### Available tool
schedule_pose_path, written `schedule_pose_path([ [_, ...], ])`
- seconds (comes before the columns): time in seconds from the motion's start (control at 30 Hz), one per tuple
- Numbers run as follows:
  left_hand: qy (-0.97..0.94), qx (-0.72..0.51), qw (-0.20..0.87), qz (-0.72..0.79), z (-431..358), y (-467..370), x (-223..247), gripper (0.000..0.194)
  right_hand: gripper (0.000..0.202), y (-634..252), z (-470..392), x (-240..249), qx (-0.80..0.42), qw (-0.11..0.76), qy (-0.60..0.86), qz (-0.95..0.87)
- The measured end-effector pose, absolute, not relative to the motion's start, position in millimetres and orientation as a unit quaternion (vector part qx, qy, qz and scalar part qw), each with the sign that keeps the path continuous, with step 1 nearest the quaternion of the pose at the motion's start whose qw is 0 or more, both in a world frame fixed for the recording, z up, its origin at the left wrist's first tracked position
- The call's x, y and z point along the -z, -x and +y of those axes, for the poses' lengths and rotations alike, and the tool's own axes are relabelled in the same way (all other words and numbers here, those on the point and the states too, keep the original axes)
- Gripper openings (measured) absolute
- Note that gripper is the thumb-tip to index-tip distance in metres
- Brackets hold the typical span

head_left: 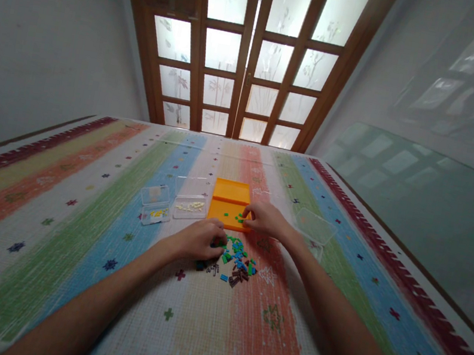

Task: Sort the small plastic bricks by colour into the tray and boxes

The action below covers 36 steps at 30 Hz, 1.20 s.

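The green pieces lie in the orange tray, where the right hand reaches, fingertips close together. The left hand curls at the edge of the pile of small bricks on the striped tablecloth; whether either hand grips a piece, I cannot tell. Left of the tray sits a clear box of cream pieces.

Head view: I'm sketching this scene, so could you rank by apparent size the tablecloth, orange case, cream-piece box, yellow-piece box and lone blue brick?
1. Tablecloth
2. Orange case
3. Cream-piece box and yellow-piece box: too alike to rank
4. Lone blue brick
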State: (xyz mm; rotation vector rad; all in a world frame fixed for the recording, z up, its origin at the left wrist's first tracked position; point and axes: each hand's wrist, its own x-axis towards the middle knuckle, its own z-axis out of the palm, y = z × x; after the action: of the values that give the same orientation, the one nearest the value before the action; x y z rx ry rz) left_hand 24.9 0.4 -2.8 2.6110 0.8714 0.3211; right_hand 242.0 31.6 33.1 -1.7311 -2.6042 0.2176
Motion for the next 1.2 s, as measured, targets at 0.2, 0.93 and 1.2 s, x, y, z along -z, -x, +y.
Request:
schedule_pose_path([
  [0.2,-0.927,-0.125,0.2,0.291,3.0,-25.9,3.0,0.014,0.022,-239.8,8.9,-36.8,-0.14,0.011,0.453,-0.881],
  [0.93,-0.884,-0.129,0.044,0.448,70.0,-32.7,-3.7,0.019,0.03,-225.5,-3.1,-14.7,-0.063,-0.013,0.495,-0.866],
  [1.2,-0.887,-0.148,0.057,0.434,60.5,-23.8,-9.0,0.021,0.029,-223.5,0.5,-14.6,-0.085,-0.012,0.486,-0.87],
])
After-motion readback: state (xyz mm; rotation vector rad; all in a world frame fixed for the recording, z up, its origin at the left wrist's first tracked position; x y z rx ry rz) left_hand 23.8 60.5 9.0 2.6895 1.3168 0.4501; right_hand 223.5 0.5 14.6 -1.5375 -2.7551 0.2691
